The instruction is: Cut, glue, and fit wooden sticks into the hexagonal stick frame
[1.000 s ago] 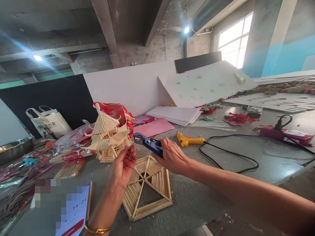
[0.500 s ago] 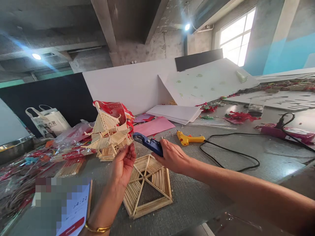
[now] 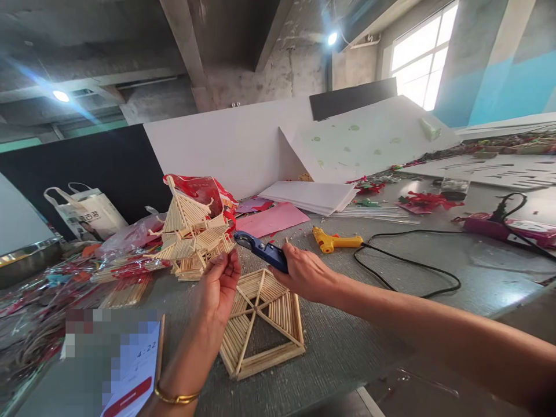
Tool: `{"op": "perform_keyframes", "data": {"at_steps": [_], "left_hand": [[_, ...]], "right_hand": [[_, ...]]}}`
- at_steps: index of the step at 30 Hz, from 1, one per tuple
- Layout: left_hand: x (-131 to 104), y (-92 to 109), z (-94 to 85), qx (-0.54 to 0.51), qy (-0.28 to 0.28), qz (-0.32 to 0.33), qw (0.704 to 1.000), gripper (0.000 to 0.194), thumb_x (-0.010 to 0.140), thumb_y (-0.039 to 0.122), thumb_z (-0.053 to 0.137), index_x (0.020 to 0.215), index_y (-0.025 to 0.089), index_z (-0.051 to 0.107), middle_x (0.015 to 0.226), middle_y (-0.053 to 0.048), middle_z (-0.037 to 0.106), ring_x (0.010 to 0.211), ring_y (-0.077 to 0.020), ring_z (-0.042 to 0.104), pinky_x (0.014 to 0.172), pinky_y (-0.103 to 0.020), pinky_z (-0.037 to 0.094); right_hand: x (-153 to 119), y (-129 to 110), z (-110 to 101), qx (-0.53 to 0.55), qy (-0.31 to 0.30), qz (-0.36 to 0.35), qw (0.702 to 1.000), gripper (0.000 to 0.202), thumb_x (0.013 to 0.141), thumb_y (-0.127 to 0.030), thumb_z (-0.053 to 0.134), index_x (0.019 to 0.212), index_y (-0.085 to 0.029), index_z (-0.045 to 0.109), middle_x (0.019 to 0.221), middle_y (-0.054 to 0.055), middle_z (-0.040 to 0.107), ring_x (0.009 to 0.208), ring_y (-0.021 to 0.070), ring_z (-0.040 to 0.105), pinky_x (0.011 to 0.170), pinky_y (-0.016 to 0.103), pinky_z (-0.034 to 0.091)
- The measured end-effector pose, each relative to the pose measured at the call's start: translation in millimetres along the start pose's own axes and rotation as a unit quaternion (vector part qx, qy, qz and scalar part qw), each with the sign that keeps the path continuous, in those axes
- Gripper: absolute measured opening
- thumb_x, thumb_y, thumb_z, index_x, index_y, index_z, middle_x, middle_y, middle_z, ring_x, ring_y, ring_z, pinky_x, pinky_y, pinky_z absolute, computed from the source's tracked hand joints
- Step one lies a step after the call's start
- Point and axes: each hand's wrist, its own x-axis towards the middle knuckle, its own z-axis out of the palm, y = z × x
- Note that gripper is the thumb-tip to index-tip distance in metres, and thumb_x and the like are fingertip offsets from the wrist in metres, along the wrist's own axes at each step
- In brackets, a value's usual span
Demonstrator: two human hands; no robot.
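Note:
My right hand [image 3: 306, 272] is closed around a blue hand cutter [image 3: 260, 249], whose head points left. Close to the cutter's tip, my left hand [image 3: 220, 281] has its thumb and fingers pinched together; whatever may be between them is too small to make out. Below both hands, a six-sided frame of thin wooden sticks [image 3: 247, 366] lies flat. Rows of sticks fill several of its triangular sections, while the one at the front shows bare table. Behind my left hand stands a small tiered stick pagoda [image 3: 185, 231].
A yellow glue gun [image 3: 339, 240] lies at right, its black cord [image 3: 438, 272] looping over the grey table. Phone [image 3: 139, 365] at lower left; bundled sticks [image 3: 125, 291] and plastic wrappings behind it. Pink paper [image 3: 275, 220] and white boards [image 3: 308, 196] lie farther back.
The view has shifted slightly. Both hands and the blue hand cutter hold nearly the same pose, and the stick frame looks unchanged.

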Motion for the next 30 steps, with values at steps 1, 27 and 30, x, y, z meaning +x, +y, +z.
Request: {"op": "perform_keyframes", "data": {"at_steps": [1, 27, 30], "left_hand": [[0.4, -0.4, 0.1, 0.001, 0.001, 0.005, 1.0, 0.021, 0.081, -0.002, 0.046, 0.074, 0.009, 0.062, 0.071, -0.006, 0.068, 0.06, -0.0088, 0.063, 0.058, -0.018, 0.054], [2.3, 0.6, -2.6, 0.021, -0.017, 0.048, 0.998, 0.016, 0.077, -0.001, 0.053, 0.073, 0.011, 0.064, 0.07, -0.004, 0.068, 0.061, -0.0091, 0.063, 0.057, -0.018, 0.052], [1.8, -0.5, -2.9, 0.026, -0.027, 0.059, 0.998, 0.014, 0.075, 0.001, 0.057, 0.071, 0.012, 0.064, 0.071, -0.004, 0.069, 0.063, -0.0093, 0.064, 0.06, -0.018, 0.052]], "right_hand": [[-0.1, -0.9, -0.4, -0.007, -0.007, 0.003, 1.0, 0.032, 0.085, -0.047, 0.04, 0.092, -0.016, 0.046, 0.07, 0.006, 0.062, 0.062, 0.0182, 0.061, 0.051, 0.026, 0.027], [5.2, 1.3, -6.9, 0.062, -0.061, 0.019, 0.996, 0.03, 0.083, -0.046, 0.043, 0.085, -0.018, 0.052, 0.073, 0.004, 0.061, 0.062, 0.0146, 0.055, 0.054, 0.024, 0.029], [2.6, -0.8, -5.5, 0.033, -0.029, 0.009, 0.999, 0.028, 0.083, -0.045, 0.043, 0.085, -0.018, 0.049, 0.077, 0.005, 0.062, 0.063, 0.0153, 0.057, 0.054, 0.025, 0.028]]}}
